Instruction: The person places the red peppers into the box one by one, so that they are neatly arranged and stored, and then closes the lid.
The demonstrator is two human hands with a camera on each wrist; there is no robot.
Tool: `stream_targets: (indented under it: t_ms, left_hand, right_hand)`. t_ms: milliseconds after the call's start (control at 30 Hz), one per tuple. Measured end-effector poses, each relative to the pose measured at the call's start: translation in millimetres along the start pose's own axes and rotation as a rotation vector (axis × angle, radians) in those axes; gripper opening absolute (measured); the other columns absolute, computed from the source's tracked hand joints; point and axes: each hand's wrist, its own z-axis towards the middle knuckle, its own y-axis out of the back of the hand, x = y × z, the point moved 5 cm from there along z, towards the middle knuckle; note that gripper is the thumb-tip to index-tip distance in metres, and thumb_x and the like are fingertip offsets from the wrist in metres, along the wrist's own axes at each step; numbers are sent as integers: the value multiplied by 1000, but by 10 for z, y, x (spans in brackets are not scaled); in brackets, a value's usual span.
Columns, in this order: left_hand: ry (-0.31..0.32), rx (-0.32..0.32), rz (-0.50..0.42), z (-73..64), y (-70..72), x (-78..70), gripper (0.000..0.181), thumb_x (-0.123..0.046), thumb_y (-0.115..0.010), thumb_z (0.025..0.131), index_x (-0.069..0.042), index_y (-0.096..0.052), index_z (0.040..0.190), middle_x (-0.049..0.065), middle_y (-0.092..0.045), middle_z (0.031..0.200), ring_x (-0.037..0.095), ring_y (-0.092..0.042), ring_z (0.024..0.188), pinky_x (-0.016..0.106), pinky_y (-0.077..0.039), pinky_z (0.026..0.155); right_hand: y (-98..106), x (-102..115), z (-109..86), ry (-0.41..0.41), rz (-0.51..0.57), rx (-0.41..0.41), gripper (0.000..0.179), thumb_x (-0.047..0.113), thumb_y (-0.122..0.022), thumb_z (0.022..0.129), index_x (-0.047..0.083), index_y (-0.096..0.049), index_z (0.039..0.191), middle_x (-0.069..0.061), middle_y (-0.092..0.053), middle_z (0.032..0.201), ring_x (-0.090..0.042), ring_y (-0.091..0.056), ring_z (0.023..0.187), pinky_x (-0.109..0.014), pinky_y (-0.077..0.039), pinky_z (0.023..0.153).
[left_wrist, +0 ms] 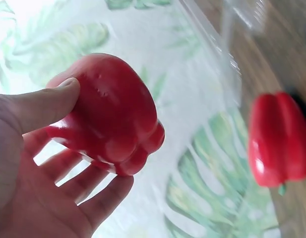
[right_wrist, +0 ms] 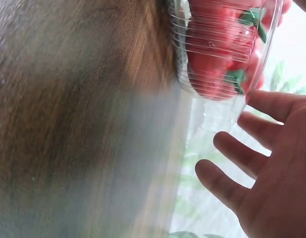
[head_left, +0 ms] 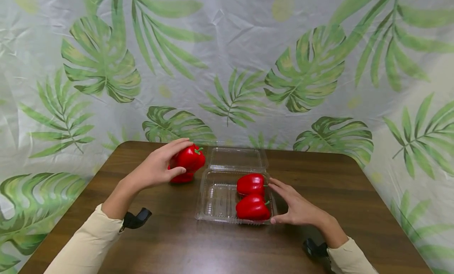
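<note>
My left hand (head_left: 156, 163) holds a red bell pepper (head_left: 192, 157) between thumb and fingers, its green stem toward the container. The left wrist view shows the thumb on one side of this pepper (left_wrist: 113, 111) and the fingers behind it. Another red bell pepper (head_left: 183, 178) lies on the table just below it, partly hidden. Two more, the far pepper (head_left: 250, 184) and the near pepper (head_left: 253, 207), lie in the right half of a clear plastic container (head_left: 217, 205). At the container's right wall is my right hand (head_left: 299, 206), fingers spread and fingertips right at the rim.
The container's clear lid (head_left: 238, 158) lies folded back behind it, hinged at the far side. All of this stands on a dark brown wooden table (head_left: 163, 242) with rounded far corners. A leaf-patterned cloth (head_left: 234, 61) hangs behind the table.
</note>
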Motion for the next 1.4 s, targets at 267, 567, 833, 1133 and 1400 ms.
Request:
stream_targets:
  t_ms: [267, 567, 833, 1133, 1400]
  left_hand:
    - [-76, 21, 1, 9, -20, -287, 67, -9, -75, 85, -14, -48, 146, 9, -43, 156, 36, -47, 138, 52, -53, 99]
    - [-103, 41, -15, 0, -56, -345, 67, -9, -76, 84, -13, -49, 145, 11, -42, 156, 36, -45, 140, 51, -53, 100]
    - [-145, 70, -41, 19, -122, -456, 68, -8, -77, 83, -10, -50, 145, 12, -44, 155, 36, -47, 139, 51, -52, 102]
    - [-152, 142, 6, 79, -300, -484, 68, -10, -77, 83, -11, -49, 146, 10, -43, 156, 34, -46, 141, 50, -51, 103]
    - [-163, 222, 46, 154, -503, -503, 70, -11, -76, 84, -12, -47, 148, 12, -41, 157, 36, -44, 141, 52, -50, 104]
  right_hand:
    - [-3, -14, -10, 8, -9, -9, 99, 48, -80, 77, -1, -36, 150, -23, -28, 160, -47, -34, 139, -70, -39, 103]
    - [5, 3, -11, 9, -9, -7, 98, 48, -80, 77, -1, -36, 150, -23, -29, 160, -47, -34, 140, -70, -39, 103]
    - [13, 20, -20, 22, -17, -13, 99, 48, -80, 77, -1, -36, 150, -23, -29, 160, -48, -34, 139, -70, -39, 102]
    - [0, 14, -12, 16, -1, 0, 99, 48, -79, 78, -2, -35, 151, -22, -27, 161, -47, -33, 140, -71, -37, 104]
    - [2, 25, -18, -13, 20, 19, 100, 48, -78, 78, -1, -33, 152, -22, -25, 161, -49, -30, 142, -73, -35, 104]
